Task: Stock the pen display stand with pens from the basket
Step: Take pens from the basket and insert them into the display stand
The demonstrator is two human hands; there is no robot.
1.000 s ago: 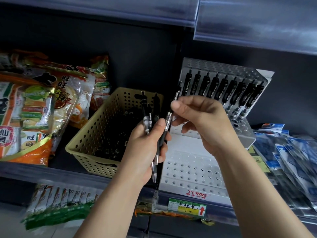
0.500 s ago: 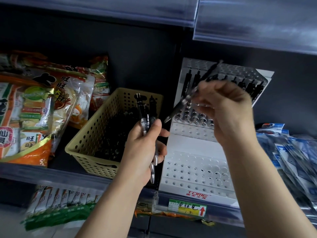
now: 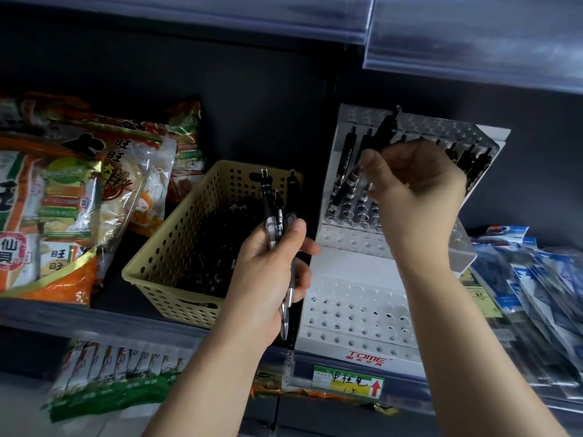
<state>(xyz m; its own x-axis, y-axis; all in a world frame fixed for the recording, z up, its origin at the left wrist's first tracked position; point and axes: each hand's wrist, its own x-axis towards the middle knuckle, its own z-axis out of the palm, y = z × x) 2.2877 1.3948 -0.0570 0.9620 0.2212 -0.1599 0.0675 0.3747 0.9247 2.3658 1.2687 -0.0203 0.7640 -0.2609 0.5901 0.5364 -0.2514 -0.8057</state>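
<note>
So rt hand [image 3: 416,190] has now carried its finger-pinched pen [image 3: 384,127] over to top row of the stand [image 3: 356,260], abt to slot imo; left hand [image 3: 271,272] grips 3 spare pens [image 3: 277,212].

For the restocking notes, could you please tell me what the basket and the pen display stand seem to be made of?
The basket looks like matte yellowish moulded plastic: even perforations, rounded rim. The pen display stand seems white plastic or coated card, with hole rows; I cannot tell which.

Perforated matt plastic basket [image 3: 164,266], glossy pens [image 3: 277,212]
</note>
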